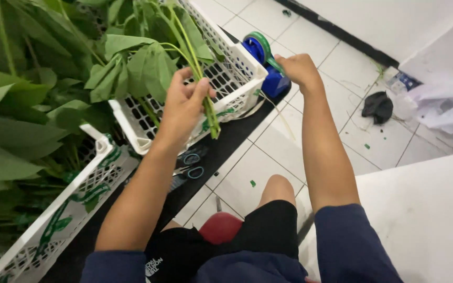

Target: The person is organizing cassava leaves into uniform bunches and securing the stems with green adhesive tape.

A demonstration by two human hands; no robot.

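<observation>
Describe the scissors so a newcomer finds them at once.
Start at the white crate full of leafy stems. Below its near corner, under the left hand, a dark mat runs along the tiled floor. The scissors lie there: the only thing with blue ring handles.

Under me is a white tiled floor (310,47) with a black mat (226,141) across it. On the mat sit two white baskets (237,78) at ten o'clock, blue-handled scissors (187,167) near centre. A dark rag (377,107) lies at two o'clock beside crumpled white plastic (441,105).
</observation>
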